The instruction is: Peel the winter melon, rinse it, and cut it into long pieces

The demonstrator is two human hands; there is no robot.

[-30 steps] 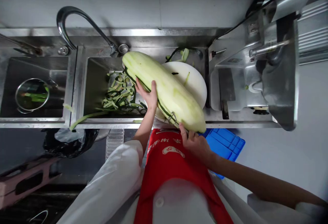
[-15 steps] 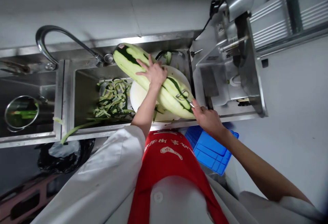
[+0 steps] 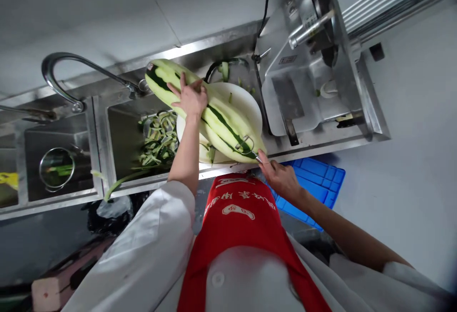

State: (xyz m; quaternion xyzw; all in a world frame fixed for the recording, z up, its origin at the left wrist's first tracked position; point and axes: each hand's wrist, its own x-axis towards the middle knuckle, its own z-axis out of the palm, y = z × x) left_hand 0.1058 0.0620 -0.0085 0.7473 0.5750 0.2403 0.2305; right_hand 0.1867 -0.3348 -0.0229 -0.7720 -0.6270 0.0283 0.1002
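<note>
A large winter melon [image 3: 221, 117], mostly pale green with dark strips of skin left on it, lies slantwise over a round white cutting board [image 3: 253, 107]. My left hand [image 3: 191, 97] rests on its upper side with fingers spread. A peeler [image 3: 246, 146] with a looped metal head is gripped by its handle in my right hand [image 3: 280, 175], its blade against the dark strip near the melon's lower right end. Curled green peelings [image 3: 159, 141] are heaped in the sink basin left of the board.
On the right stands a metal slicing machine [image 3: 310, 60], with a cleaver [image 3: 287, 98] lying flat beside it. A curved faucet [image 3: 64, 57] rises at the back left. A round strainer [image 3: 57, 169] sits in the left basin. Below the edge are a blue crate [image 3: 314, 188] and a black bag [image 3: 110, 217].
The view has turned and shifted. The peeler has moved along the melon toward its lower right end, and a dark strip there looks narrower. My left hand stays on the melon.
</note>
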